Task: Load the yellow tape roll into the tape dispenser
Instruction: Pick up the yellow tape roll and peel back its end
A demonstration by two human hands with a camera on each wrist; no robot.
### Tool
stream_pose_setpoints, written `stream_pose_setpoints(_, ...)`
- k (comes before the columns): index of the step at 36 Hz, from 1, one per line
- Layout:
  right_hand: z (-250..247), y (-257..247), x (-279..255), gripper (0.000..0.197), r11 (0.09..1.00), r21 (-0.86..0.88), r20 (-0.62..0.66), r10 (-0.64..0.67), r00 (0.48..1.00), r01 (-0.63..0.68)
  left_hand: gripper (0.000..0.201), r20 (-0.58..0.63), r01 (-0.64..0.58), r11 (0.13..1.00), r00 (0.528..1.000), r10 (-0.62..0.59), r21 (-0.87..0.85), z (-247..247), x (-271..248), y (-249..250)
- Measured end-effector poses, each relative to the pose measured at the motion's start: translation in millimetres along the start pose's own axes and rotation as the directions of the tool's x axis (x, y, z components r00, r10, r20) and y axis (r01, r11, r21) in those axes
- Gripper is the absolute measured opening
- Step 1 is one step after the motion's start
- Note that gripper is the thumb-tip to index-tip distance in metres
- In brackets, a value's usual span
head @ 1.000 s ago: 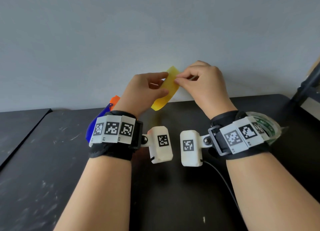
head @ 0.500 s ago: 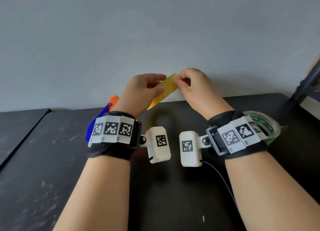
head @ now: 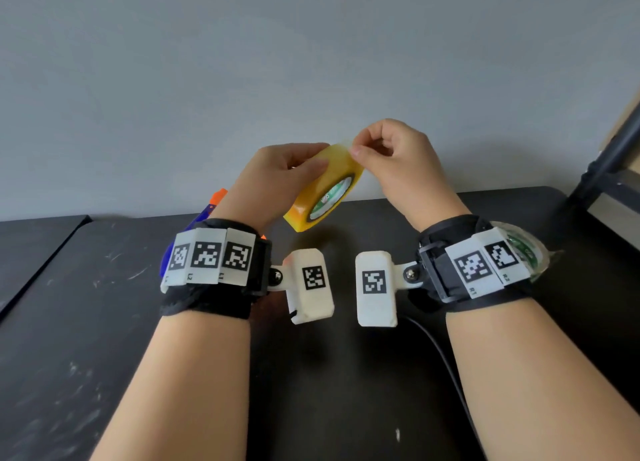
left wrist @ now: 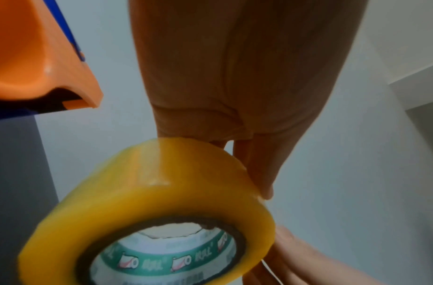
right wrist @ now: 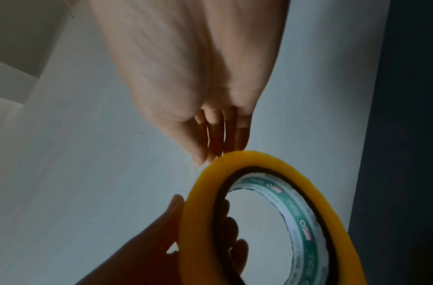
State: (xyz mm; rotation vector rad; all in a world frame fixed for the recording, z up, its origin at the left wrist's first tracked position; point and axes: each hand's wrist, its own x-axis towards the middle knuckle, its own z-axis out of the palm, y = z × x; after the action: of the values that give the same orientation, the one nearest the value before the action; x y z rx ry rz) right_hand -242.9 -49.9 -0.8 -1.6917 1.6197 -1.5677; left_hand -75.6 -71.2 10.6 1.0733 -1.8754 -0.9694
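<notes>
Dispenser: blue/orange, on the table behind the left wrist, mostly hidden by the wristband; left wrist view shows only its orange end, cut off at the frame edge. Left hand grips the roll at its rim, thumb on the outer face, fingers behind; roll is in the air, tilted, above the table. Right hand pinches at the roll's top edge, probably the loose tape end, too thin to make out. Second roll, clear with green core, half hidden behind the right wristband.
</notes>
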Motion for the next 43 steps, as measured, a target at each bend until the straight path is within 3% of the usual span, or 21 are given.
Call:
stream_pose_setpoints(9, -2, 4, 3, 0.002, 0.997, -0.077, -0.012, 0.02, 1.0, -0.021, 0.042, 0.175, 0.157, 0.97, 0.977, -0.124, -0.188, -1, -1, -1)
stream_pose_setpoints(13, -3, 5, 4, 0.003, 0.993, -0.118, 0.016, 0.011, 1.0, -0.009, 0.047, 0.165, 0.157, 0.967, 0.978, -0.125, -0.201, -4, 0, -1)
stream_pose_setpoints(17, -2, 4, 3, 0.002, 0.994, -0.112, 0.039, 0.012, 0.999, -0.007, 0.038, 0.121, 0.116, 0.981, 0.988, -0.098, -0.157, -4, 1, -2)
stream_pose_setpoints(26, -5, -1, 1, 0.004, 1.0, 0.009, 0.069, 0.003, 0.998, -0.004, 0.038, 0.06, 0.088, 0.992, 0.995, -0.083, -0.091, 0, -1, 0)
stream_pose_setpoints(32, -5, -5, 1, 0.015, 0.996, 0.09, 0.108, -0.024, 0.994, 0.014, 0.035, 0.034, 0.064, 0.996, 0.998, -0.062, -0.056, -2, 1, -2)
stream_pose_setpoints(38, -9, -8, 1, 0.018, 0.985, 0.166, 0.061, -0.066, 0.996, 0.055, 0.031, 0.005, 0.014, 1.0, 1.0, -0.014, -0.021, -2, 4, -2)
stream_pose_setpoints(43, -11, -7, 1, 0.016, 0.986, 0.147, 0.007, -0.081, 0.997, 0.079, 0.031, 0.043, 0.053, 0.997, 0.998, -0.051, -0.048, -4, -1, 1)
